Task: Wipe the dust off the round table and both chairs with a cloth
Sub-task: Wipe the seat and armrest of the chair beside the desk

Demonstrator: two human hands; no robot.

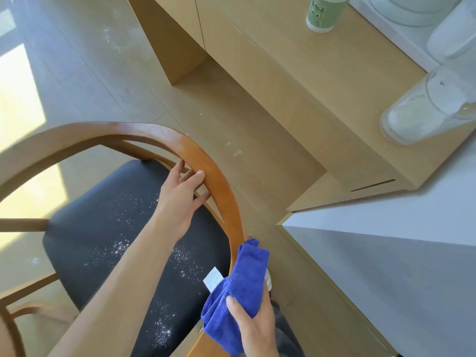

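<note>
Head view looks steeply down on a curved brown wooden armchair with a dark padded seat (108,240), which fills the area from about nine o'clock to six o'clock. Its bent armrest rail (213,181) arcs from ten o'clock through the centre and down toward six o'clock. White dust specks (180,256) are scattered over the seat, thickest toward the five o'clock side.

The left hand (180,197) sits near the centre, its fingers curled round the inner edge of the rail and gripping it, thumb on the seat side. The bare forearm runs back toward seven o'clock.

The right hand (255,325) is at about six o'clock, clutching a bunched blue microfibre cloth (242,287). The thumb presses on the cloth's near side and the fingers are hidden behind it. The cloth's upper end touches the rail just below the left hand's stretch of it; a white care label (212,278) sticks out on its nine o'clock side.

A light wooden cabinet (296,81) runs from twelve o'clock to three o'clock. On its top, at about one o'clock, stands a pale green cup with a cartoon figure (323,12). At three o'clock lies what appears to be a clear glass or plastic vessel (422,114), too blurred to name firmly. The pale tiled floor (77,60) at ten o'clock carries some white smudges. The round table cannot be picked out with any certainty.
</note>
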